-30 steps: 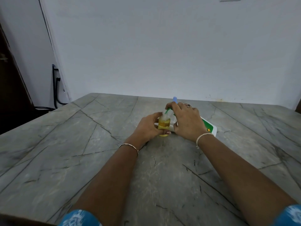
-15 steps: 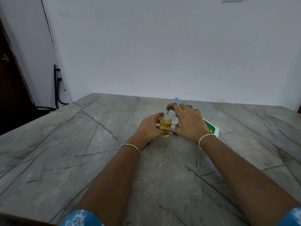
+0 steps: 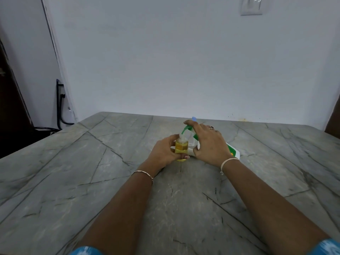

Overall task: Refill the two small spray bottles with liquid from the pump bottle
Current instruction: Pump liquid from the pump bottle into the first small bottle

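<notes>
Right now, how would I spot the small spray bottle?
Look to the middle of the grey stone table, where both hands meet. The left hand grips the small bottle; it alone holds yellow liquid, unlike the green-and-white pump bottle under the right hand.

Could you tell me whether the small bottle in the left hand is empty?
No, the small spray bottle in the left hand, under the spout of the pump bottle, shows yellow liquid through most of its body.
</notes>
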